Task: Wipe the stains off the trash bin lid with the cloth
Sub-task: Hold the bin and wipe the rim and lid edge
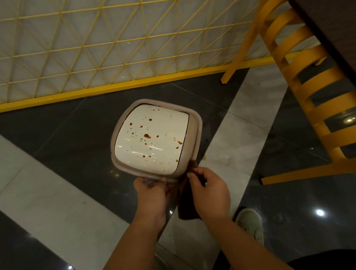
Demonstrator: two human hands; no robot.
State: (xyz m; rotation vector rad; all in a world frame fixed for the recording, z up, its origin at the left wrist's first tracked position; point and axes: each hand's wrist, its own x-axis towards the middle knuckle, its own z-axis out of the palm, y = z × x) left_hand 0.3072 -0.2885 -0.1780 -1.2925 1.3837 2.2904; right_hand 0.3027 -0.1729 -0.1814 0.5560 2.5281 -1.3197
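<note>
Floor (55, 203): glossy dark tiles crossed by pale stone bands, with ceiling lights reflected in it.
Fence (103, 44): yellow wire mesh over a white panel, on a yellow base rail along the far edge of the floor.
Chair (312, 91): yellow wood with a slatted back, at the right, pushed against a dark surface (339, 17).
Bin (191, 138): beige rim, seen from straight above, standing on the floor between the fence and the person.
Lid (151, 137): white and domed, sitting inside the bin rim, spattered with brown stains (147, 135), densest at the middle and right.
Left hand (151, 195): grip closed on the near rim of the bin.
Right hand (210, 191): grip pinched on the cloth, just beside the bin's near right corner.
Cloth (187, 205): dark brown, hanging between the two hands, its top touching the rim.
Shoe (252, 223): pale, on the floor below the right forearm.
</note>
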